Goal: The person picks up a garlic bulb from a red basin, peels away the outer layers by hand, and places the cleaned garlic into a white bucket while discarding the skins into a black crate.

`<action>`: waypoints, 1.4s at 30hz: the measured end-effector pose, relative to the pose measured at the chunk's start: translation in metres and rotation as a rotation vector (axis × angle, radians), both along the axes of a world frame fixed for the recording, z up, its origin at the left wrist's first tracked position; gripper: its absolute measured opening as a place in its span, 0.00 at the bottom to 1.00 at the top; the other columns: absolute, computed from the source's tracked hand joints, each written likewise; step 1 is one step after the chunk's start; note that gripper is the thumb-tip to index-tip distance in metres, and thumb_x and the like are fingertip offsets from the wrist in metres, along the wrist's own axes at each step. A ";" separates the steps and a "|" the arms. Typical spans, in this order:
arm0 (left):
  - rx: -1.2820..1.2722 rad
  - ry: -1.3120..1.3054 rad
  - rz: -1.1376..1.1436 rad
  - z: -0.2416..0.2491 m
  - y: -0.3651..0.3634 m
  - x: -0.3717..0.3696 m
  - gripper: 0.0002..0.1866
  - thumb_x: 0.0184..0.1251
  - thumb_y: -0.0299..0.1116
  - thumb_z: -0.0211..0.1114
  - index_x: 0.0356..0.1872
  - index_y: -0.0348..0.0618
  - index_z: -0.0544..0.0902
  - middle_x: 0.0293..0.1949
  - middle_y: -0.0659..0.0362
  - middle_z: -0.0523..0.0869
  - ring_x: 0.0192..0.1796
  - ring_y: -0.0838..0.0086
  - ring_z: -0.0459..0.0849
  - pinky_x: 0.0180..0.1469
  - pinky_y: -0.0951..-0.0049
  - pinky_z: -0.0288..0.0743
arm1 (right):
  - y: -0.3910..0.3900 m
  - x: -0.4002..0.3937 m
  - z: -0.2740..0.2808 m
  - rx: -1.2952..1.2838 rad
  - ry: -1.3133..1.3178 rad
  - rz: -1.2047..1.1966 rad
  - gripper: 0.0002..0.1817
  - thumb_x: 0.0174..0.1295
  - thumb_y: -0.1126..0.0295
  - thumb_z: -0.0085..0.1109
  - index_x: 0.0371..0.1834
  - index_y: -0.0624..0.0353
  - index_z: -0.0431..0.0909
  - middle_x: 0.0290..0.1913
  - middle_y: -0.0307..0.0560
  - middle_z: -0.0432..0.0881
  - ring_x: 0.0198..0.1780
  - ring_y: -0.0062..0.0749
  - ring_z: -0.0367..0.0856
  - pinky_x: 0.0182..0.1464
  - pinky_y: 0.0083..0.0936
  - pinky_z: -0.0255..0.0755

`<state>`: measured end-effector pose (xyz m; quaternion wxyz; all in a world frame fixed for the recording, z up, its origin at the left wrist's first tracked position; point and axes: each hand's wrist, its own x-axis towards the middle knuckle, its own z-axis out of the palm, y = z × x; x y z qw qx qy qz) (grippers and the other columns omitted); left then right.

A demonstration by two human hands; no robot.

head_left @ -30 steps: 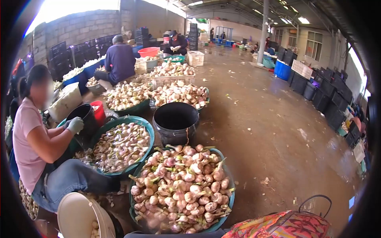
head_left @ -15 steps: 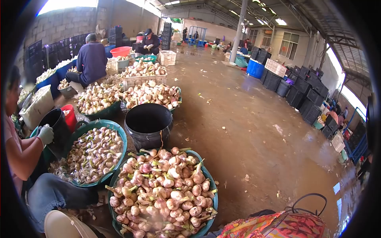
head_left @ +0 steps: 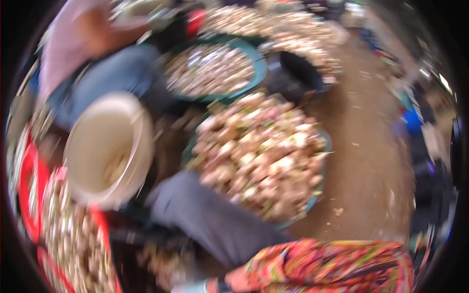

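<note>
My right hand, in a pale glove, shows only at the bottom edge, smeared by motion, so its fingers do not read. A red and yellow patterned sleeve covers the arm behind it. Just above the hand is a dark container with garlic inside. My knee in grey trousers lies between it and a teal tub heaped with garlic bulbs. A cream bucket stands tilted at the left with a few pale pieces at its bottom. My left hand is out of sight.
At the lower left, red-rimmed baskets hold many garlic bulbs. A seated person in jeans is at the upper left beside another teal tub of garlic. A black bucket stands behind the near tub. Wet brown floor stretches along the right.
The view has swung down and to the left and is blurred. The cream bucket, my knee, the red-rimmed baskets and my right hand have come into sight.
</note>
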<state>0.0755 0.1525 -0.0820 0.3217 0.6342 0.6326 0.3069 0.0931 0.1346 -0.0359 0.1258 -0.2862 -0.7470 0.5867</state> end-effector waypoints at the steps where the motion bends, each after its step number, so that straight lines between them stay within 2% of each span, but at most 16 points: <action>1: -0.030 0.122 0.107 0.013 -0.034 -0.043 0.21 0.71 0.33 0.54 0.62 0.35 0.70 0.58 0.54 0.76 0.58 0.73 0.76 0.56 0.72 0.74 | -0.001 -0.008 -0.002 -0.074 0.013 -0.049 0.18 0.59 0.51 0.58 0.35 0.56 0.80 0.25 0.47 0.78 0.24 0.42 0.74 0.32 0.35 0.72; 3: -0.101 0.336 0.324 0.046 -0.112 -0.100 0.21 0.71 0.33 0.54 0.63 0.35 0.70 0.59 0.54 0.76 0.59 0.73 0.76 0.56 0.72 0.73 | -0.015 -0.023 -0.041 -0.084 0.183 -0.008 0.14 0.63 0.58 0.56 0.41 0.57 0.82 0.35 0.54 0.83 0.31 0.47 0.78 0.35 0.37 0.73; 4: -0.142 0.424 0.409 0.068 -0.148 -0.112 0.21 0.72 0.33 0.54 0.63 0.35 0.69 0.59 0.54 0.76 0.59 0.73 0.76 0.56 0.72 0.73 | -0.010 -0.023 -0.037 -0.039 0.293 -0.128 0.27 0.65 0.47 0.53 0.29 0.65 0.84 0.25 0.56 0.82 0.28 0.39 0.81 0.34 0.35 0.72; 6: 0.032 -0.495 0.681 0.085 -0.135 -0.097 0.31 0.67 0.43 0.58 0.64 0.31 0.65 0.60 0.48 0.74 0.63 0.66 0.71 0.67 0.64 0.62 | -0.005 -0.019 -0.017 -0.661 0.423 -0.153 0.23 0.65 0.51 0.56 0.38 0.65 0.83 0.32 0.55 0.85 0.34 0.36 0.82 0.39 0.33 0.74; 8: 0.106 -1.113 0.557 0.104 -0.131 -0.101 0.25 0.70 0.41 0.56 0.61 0.32 0.70 0.57 0.49 0.77 0.61 0.62 0.73 0.66 0.61 0.64 | 0.009 -0.006 0.021 -0.475 0.209 -0.051 0.21 0.65 0.54 0.57 0.44 0.65 0.81 0.37 0.54 0.85 0.38 0.33 0.82 0.43 0.32 0.74; 9: 0.125 -0.947 0.661 0.110 -0.128 -0.101 0.19 0.66 0.35 0.64 0.49 0.29 0.76 0.50 0.49 0.82 0.55 0.62 0.80 0.64 0.62 0.67 | 0.007 -0.009 0.023 -0.442 0.221 -0.019 0.22 0.65 0.55 0.57 0.46 0.66 0.80 0.37 0.54 0.85 0.40 0.31 0.82 0.44 0.32 0.74; 12: 0.061 -0.977 0.706 0.100 -0.146 -0.112 0.19 0.68 0.34 0.63 0.54 0.30 0.76 0.52 0.52 0.81 0.53 0.68 0.80 0.60 0.69 0.72 | -0.002 -0.013 0.016 -0.708 0.361 -0.039 0.22 0.65 0.55 0.57 0.45 0.67 0.80 0.38 0.53 0.85 0.41 0.30 0.81 0.45 0.31 0.74; 16: -0.025 -0.922 0.837 0.096 -0.147 -0.111 0.21 0.63 0.35 0.68 0.52 0.31 0.77 0.47 0.54 0.83 0.50 0.71 0.81 0.57 0.70 0.73 | -0.005 -0.020 0.028 -0.366 0.088 0.006 0.24 0.66 0.53 0.55 0.44 0.69 0.78 0.34 0.55 0.83 0.39 0.30 0.81 0.42 0.31 0.74; 18: -0.024 -0.825 0.879 0.081 -0.153 -0.113 0.21 0.63 0.36 0.69 0.52 0.31 0.78 0.45 0.56 0.84 0.47 0.74 0.81 0.54 0.72 0.74 | -0.005 -0.026 0.018 -0.545 0.093 0.052 0.24 0.65 0.52 0.57 0.44 0.69 0.78 0.35 0.55 0.83 0.39 0.30 0.81 0.43 0.30 0.74; 22: 0.033 -1.216 0.785 0.069 -0.155 -0.113 0.24 0.64 0.41 0.68 0.50 0.30 0.77 0.40 0.55 0.82 0.39 0.71 0.79 0.51 0.68 0.75 | -0.007 -0.036 -0.025 -0.518 0.130 -0.229 0.17 0.66 0.60 0.58 0.43 0.67 0.79 0.36 0.50 0.85 0.38 0.26 0.81 0.41 0.27 0.75; 24: 0.103 -1.413 0.794 0.074 -0.155 -0.113 0.26 0.65 0.42 0.67 0.54 0.30 0.74 0.43 0.54 0.80 0.41 0.69 0.77 0.52 0.66 0.74 | -0.001 -0.042 -0.050 -0.591 0.162 -0.389 0.16 0.65 0.61 0.58 0.42 0.67 0.79 0.37 0.54 0.85 0.37 0.36 0.83 0.41 0.31 0.75; 27: 0.342 -1.605 0.764 0.082 -0.159 -0.118 0.28 0.66 0.41 0.65 0.60 0.35 0.68 0.46 0.56 0.75 0.47 0.69 0.75 0.55 0.64 0.71 | 0.019 -0.029 -0.019 0.125 -0.375 -0.324 0.13 0.61 0.64 0.61 0.41 0.62 0.79 0.39 0.61 0.83 0.41 0.56 0.82 0.44 0.43 0.75; 30: 0.423 -1.723 0.639 0.077 -0.173 -0.129 0.33 0.68 0.41 0.64 0.66 0.34 0.62 0.44 0.57 0.73 0.48 0.69 0.74 0.62 0.58 0.70 | 0.001 -0.027 0.005 0.504 -0.393 -0.269 0.18 0.56 0.59 0.66 0.44 0.58 0.81 0.36 0.55 0.82 0.45 0.48 0.82 0.46 0.40 0.75; 32: 0.422 -1.772 0.584 0.078 -0.175 -0.128 0.29 0.69 0.41 0.63 0.64 0.35 0.66 0.45 0.57 0.76 0.49 0.68 0.76 0.59 0.61 0.71 | -0.007 -0.031 0.020 0.376 -0.241 -0.198 0.19 0.55 0.57 0.67 0.44 0.59 0.81 0.36 0.55 0.83 0.44 0.48 0.82 0.46 0.38 0.75; 34: 0.355 -1.476 0.847 0.082 -0.175 -0.118 0.25 0.70 0.41 0.62 0.61 0.35 0.70 0.46 0.56 0.78 0.50 0.68 0.77 0.60 0.63 0.71 | -0.020 -0.033 0.047 -0.003 -0.007 0.006 0.24 0.53 0.48 0.65 0.37 0.61 0.81 0.34 0.58 0.83 0.40 0.51 0.82 0.44 0.39 0.75; 42: 0.428 -1.141 0.914 0.079 -0.169 -0.106 0.19 0.67 0.35 0.65 0.53 0.37 0.74 0.51 0.54 0.78 0.53 0.67 0.77 0.63 0.66 0.68 | -0.042 -0.051 0.047 0.017 -0.122 -0.043 0.17 0.54 0.61 0.63 0.36 0.67 0.79 0.31 0.63 0.82 0.37 0.54 0.83 0.40 0.38 0.75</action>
